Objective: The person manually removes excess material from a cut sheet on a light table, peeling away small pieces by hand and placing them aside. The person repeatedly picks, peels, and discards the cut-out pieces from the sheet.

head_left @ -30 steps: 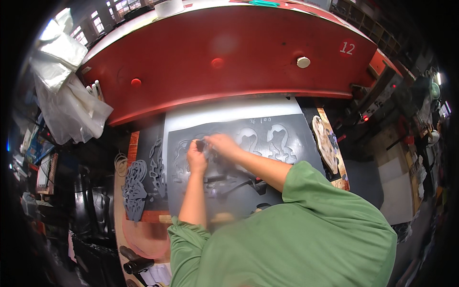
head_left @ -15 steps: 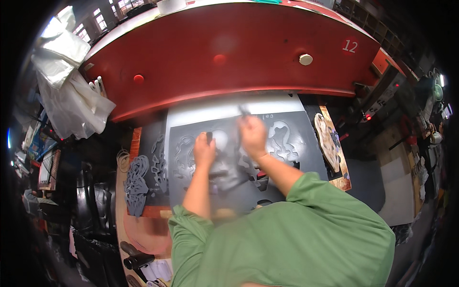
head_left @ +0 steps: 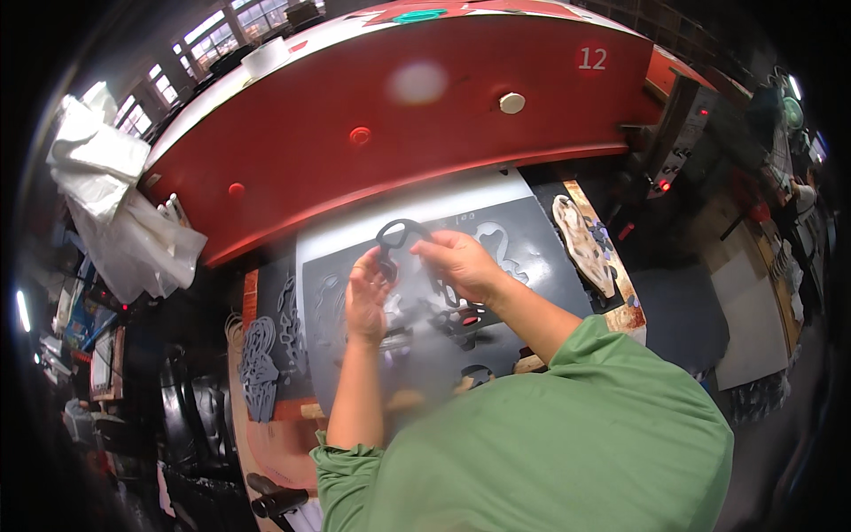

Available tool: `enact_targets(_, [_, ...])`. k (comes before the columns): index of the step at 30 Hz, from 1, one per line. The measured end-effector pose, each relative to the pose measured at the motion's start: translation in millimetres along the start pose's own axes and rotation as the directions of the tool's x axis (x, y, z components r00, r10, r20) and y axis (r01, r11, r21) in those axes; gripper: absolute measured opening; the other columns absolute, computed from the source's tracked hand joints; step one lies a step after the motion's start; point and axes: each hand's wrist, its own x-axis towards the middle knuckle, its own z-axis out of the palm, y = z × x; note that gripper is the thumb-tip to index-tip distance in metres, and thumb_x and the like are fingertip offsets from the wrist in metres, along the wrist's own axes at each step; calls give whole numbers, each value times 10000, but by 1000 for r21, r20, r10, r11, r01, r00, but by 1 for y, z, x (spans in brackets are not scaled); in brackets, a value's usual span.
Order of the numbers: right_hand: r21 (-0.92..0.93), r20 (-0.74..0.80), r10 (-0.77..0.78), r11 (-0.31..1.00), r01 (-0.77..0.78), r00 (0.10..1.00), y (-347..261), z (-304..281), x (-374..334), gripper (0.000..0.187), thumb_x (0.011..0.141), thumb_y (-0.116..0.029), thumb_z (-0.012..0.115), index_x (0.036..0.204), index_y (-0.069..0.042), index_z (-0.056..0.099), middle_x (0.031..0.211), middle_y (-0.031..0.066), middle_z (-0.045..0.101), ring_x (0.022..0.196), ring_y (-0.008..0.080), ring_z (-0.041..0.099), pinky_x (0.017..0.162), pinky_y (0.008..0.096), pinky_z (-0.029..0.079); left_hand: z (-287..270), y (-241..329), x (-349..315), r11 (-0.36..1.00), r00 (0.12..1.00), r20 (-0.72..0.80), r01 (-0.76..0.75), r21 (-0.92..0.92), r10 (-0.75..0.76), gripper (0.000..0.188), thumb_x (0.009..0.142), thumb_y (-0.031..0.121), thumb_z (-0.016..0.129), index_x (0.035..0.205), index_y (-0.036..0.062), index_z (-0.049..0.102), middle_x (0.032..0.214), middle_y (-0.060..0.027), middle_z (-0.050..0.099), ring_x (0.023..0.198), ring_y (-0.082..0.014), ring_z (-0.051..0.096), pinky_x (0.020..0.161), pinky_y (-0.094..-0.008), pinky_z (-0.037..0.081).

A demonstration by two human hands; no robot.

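A thin black cut-out piece (head_left: pixel 399 238), looped at its top, is lifted above a dark sheet (head_left: pixel 532 244) full of cut shapes. My left hand (head_left: pixel 366 297) pinches the piece's left side. My right hand (head_left: pixel 461 262) grips its right side. Both forearms reach in from the lower edge, out of green sleeves. The dark sheet lies on a pale board (head_left: pixel 425 202) in front of a big red machine housing (head_left: pixel 399 124). How far the piece runs below my hands is hidden.
A stack of dark cut pieces (head_left: pixel 261 368) lies left of the sheet. A wooden die board (head_left: pixel 589 248) stands at the right. White plastic sheeting (head_left: pixel 120 213) hangs at the far left. A control box with red lights (head_left: pixel 678 133) sits at the right.
Both hands have risen off the dark sheet, pulling the black cut-out piece up and away from it. The right hand moved left toward the left hand.
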Motion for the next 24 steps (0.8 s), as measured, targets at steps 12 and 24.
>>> enact_targets(12, [-507, 182, -132, 836, 208, 974, -7, 27, 1, 272, 880, -238, 637, 1000, 6, 647, 878, 42, 650, 814, 121, 590, 721, 276, 472, 53, 25, -42, 975, 955, -294, 99, 201, -36, 185, 967, 226, 503, 871, 74, 546, 746, -7, 563, 571, -51, 461, 492, -159, 354])
enact_targets(24, [-458, 87, -139, 874, 164, 986, -4, 22, 17, 276, 918, -252, 606, 846, 10, 650, 740, 35, 633, 661, 81, 544, 580, 239, 439, 40, 28, -42, 874, 980, -174, 166, 457, -95, 352, 913, -28, 353, 1247, -32, 466, 1058, -108, 588, 800, -68, 493, 616, -172, 417])
